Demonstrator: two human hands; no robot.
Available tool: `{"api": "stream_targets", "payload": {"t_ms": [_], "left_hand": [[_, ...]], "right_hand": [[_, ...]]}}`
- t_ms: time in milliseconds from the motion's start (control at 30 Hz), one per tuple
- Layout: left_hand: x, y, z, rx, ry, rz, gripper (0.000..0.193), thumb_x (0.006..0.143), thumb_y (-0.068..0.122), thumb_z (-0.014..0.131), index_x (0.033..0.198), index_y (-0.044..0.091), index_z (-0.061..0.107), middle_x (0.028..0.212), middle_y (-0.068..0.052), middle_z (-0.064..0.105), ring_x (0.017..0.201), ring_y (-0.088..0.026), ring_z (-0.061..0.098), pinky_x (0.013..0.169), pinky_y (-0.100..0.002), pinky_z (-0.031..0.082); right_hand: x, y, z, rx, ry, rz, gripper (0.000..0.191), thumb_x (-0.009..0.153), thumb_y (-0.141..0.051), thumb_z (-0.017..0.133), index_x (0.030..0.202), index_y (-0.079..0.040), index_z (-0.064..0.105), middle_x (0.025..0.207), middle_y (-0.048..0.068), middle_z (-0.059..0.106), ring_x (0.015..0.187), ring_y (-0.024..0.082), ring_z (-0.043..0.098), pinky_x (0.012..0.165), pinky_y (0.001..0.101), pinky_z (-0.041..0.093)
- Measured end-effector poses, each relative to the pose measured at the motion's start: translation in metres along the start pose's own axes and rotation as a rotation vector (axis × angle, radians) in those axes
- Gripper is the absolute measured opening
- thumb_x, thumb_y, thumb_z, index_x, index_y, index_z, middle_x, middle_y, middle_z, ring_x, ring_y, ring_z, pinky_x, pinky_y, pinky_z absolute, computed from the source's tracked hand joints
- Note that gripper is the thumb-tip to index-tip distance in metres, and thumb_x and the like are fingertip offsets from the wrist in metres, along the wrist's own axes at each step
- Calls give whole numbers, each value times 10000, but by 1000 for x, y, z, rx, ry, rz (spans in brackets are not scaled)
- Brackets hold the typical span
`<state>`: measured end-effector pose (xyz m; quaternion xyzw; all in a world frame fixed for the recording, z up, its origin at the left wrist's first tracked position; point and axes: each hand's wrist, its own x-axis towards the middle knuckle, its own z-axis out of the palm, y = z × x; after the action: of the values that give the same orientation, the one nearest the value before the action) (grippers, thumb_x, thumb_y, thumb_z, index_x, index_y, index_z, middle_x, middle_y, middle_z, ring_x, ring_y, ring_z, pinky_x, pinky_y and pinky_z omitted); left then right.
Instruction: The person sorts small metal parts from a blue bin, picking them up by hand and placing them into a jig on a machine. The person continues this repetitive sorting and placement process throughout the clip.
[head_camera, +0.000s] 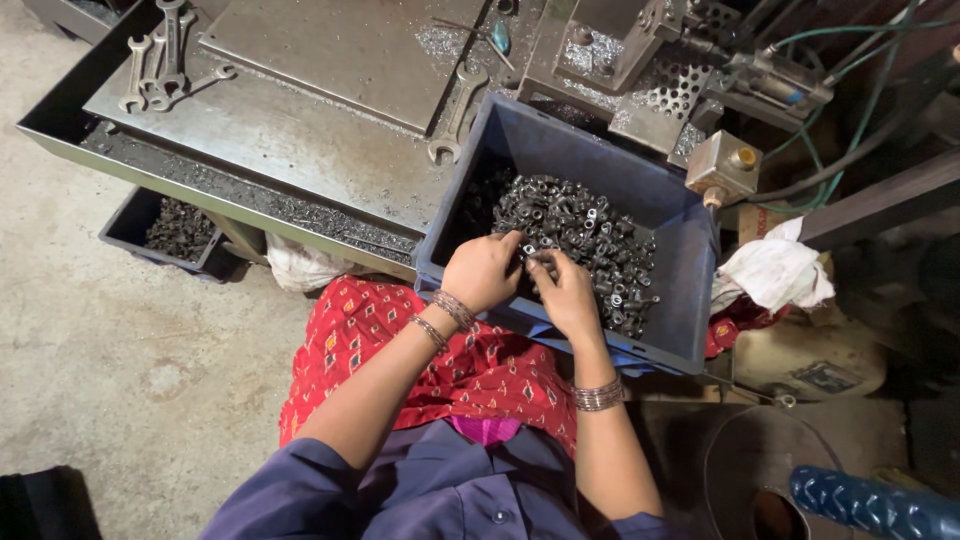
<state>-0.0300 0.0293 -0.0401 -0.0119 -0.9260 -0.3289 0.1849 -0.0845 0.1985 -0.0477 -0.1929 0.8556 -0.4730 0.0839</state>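
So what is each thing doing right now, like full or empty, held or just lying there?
Blue crate: open, partly filled with small metal nuts.
Left hand: curled, fingers in the nuts.
Right hand: curled, fingers in the nuts.
Large wrench: lying flat on the metal table, unheld.
Small wrenches: piled on the table, unheld.
Black tray: on the floor, holding dark metal parts.
White cloth: crumpled beside the crate.

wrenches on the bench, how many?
About 4: three or so bunched on the metal table's far-left corner, one large wrench beside the blue bin. Overlaps may hide more.
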Motion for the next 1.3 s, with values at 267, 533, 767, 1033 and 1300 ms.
{"api": "stream_targets", "payload": {"t_ms": [267,533,767,1033,1300], "left_hand": [[0,1,-1,-6,15,-3,374,787,185,712,1116,31,624,960,-198,697,823,-400,693,693,-505,564],[-1,1,-3,-1,6,-3,345,801,193,717,1090,31,621,971,-201,688,846,-396,692,715,-499,568],[-2,3,-5,10,4,-25,275,806,209,717,1007,41,631,938,-200,693,815,-401,692,698,-510,567],[-2,5,-7,13,5,-4,265,815,214,714,985,32,622,911,-202,689,803,-401,691,687,-510,565],[-1,10,-17,-133,73,25,293,808,132,702,1075,34,630,978,-206,679,902,-408,676,779,-493,562]], "right_hand": [[-1,-9,4,-162,58,-10,221,953,-208,687,1062,-17,713,774,118,723,620,205,654,599,346,508],[-4,-12,7,-284,106,-136,217,942,-207,687,1037,-13,706,904,195,738,833,362,724,740,445,555],[-9,-21,6,-347,120,-205,220,946,-187,673,1052,5,696,1004,229,730,950,417,693,819,486,541],[-12,-30,5,-356,131,-195,228,937,-189,675,1056,4,698,1016,226,729,947,418,694,817,484,546],[-13,-28,4,-319,124,-211,207,941,-169,670,1057,-1,700,1005,217,733,929,403,705,802,468,552]]}}
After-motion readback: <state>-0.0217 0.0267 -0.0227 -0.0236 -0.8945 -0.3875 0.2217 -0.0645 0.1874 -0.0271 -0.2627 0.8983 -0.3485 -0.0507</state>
